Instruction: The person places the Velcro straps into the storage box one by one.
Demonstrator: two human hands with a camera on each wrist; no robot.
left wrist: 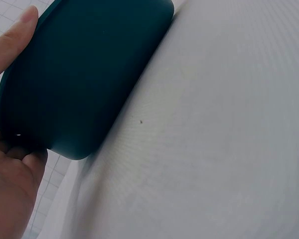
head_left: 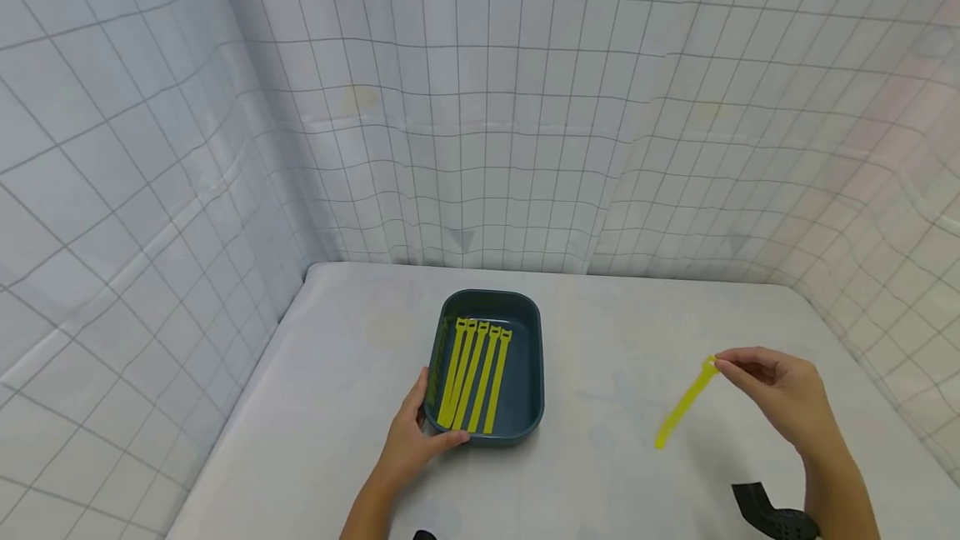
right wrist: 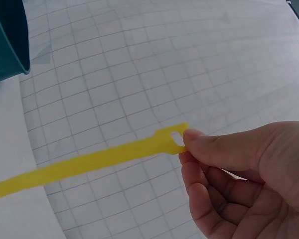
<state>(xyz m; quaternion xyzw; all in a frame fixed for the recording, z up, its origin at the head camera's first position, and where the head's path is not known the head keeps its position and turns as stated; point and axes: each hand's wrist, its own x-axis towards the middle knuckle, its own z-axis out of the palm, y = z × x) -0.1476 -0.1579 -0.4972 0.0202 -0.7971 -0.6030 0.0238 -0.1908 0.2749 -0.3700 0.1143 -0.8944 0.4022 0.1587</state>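
Note:
A dark teal plastic bin (head_left: 528, 390) stands on the white table, and my left hand (head_left: 408, 447) grips its near left corner. The thumb lies along the near rim, while the other fingers are round the left side, partly hidden. Several yellow hook-and-loop cable ties (head_left: 472, 379) lie side by side in the bin, slotted heads at the far end. To the right of the bin, my right hand (head_left: 787, 397) pinches one more yellow cable tie (head_left: 684, 408) by its slotted head (right wrist: 164, 138), between thumb and forefinger. Its tail hangs down to the left, above the table.
The white-covered table (head_left: 600, 482) ends at a white grid-patterned curtain (head_left: 525, 148), which also runs along the left and right sides. A black strap (head_left: 776, 515) shows by my right wrist.

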